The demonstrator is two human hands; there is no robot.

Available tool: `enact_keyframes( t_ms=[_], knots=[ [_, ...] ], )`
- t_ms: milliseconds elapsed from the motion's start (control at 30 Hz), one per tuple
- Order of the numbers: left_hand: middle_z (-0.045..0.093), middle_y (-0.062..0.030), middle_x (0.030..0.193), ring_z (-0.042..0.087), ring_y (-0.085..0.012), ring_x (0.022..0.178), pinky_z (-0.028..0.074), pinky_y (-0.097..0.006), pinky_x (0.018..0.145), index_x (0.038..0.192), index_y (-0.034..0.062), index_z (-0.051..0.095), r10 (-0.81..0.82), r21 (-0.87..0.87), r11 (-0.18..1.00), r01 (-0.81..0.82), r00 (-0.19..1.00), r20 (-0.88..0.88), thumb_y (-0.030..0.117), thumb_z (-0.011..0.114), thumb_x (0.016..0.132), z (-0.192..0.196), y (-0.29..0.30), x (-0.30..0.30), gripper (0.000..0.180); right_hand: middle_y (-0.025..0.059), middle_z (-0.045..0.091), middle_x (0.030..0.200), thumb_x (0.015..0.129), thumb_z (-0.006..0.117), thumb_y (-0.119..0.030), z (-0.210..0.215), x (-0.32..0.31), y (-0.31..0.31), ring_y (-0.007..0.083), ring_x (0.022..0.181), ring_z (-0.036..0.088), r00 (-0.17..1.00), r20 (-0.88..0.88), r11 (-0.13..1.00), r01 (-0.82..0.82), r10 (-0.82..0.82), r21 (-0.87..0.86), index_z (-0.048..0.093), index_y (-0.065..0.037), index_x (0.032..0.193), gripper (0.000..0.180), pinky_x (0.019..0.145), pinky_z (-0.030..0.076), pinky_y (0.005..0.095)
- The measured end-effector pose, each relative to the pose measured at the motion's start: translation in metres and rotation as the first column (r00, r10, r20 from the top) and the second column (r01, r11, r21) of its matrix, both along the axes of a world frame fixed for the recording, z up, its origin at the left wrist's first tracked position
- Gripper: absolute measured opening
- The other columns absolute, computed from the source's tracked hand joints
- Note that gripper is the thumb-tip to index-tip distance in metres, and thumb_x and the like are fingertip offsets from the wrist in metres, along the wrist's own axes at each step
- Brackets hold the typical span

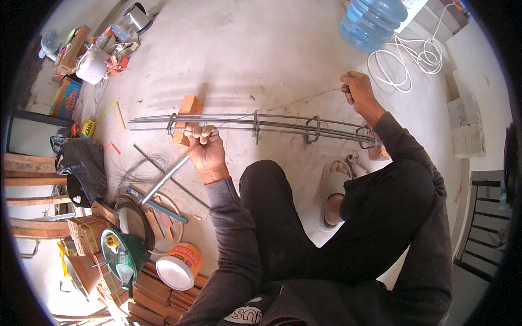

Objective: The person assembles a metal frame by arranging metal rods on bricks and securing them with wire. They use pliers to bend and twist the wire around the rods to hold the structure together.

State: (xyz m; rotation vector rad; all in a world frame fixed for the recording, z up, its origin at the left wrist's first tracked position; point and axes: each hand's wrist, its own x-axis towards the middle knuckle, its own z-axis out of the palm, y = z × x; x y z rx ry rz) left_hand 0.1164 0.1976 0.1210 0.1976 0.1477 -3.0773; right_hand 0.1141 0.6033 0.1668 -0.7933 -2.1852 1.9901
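A long cage of thin steel rods (288,125) lies across two orange bricks, one brick (190,105) under its left part and another brick (379,152) under its right end. Several bent steel stirrups (312,130) ring the rods. My right hand (358,93) is closed beyond the cage at the right, gripping a thin tie wire (304,99). That wire stretches down leftward over the rods toward my left hand (206,155). Palm up and fingers curled together, the left hand pinches the wire's other end beside the near rods, close to the left brick.
Loose wire (142,173), a metal bar (166,179) and a blue bar (157,205) lie left of my knee. A white and orange bucket (179,266) stands at lower left near stacked wood. A big water bottle (372,24) and coiled white hose (405,65) are far right.
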Motion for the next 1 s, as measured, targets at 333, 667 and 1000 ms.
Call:
enact_keyframes(
  t_ms=[333,667,1000],
  knots=[
    [0.048,-0.0028,0.067,0.04,-0.0144,0.054,0.047,-0.034,0.067,0.089,0.0039,0.056,-0.046,0.137,0.99,0.037,0.997,0.065,0.012,0.047,0.101,-0.044,-0.008,-0.005,0.017,0.0092,0.063,0.08,0.092,0.06,-0.015,-0.009,0.028,0.022,0.0078,0.051,0.047,0.994,-0.013,0.976,0.103,-0.107,-0.193,0.06,-0.004,0.094,0.011,0.044,0.037,0.0256],
    [0.066,-0.0065,0.092,0.064,-0.0167,0.088,0.056,-0.034,0.075,0.107,0.0055,0.061,-0.181,-0.86,0.396,0.322,0.946,0.27,0.018,0.063,0.098,-0.07,-0.023,0.072,0.015,0.0013,0.056,0.078,0.092,0.062,-0.021,0.046,0.048,0.03,0.0065,0.055,0.051,0.932,-0.079,0.932,-0.358,0.353,-0.061,0.055,-0.01,0.081,0.018,0.047,0.042,0.0209],
    [0.061,-0.0162,0.125,0.061,-0.0308,0.111,0.054,-0.043,0.093,0.128,-0.001,0.057,-0.183,-0.899,-0.379,0.218,0.935,0.304,0.008,0.062,0.092,-0.116,-0.051,0.12,0.038,0.0049,0.053,0.075,0.089,0.053,-0.02,0.173,0.063,-0.031,0.0109,0.054,0.051,0.752,0.039,0.635,-0.583,0.658,0.506,0.053,-0.002,0.079,0.021,0.051,0.044,0.0241]
  ],
)
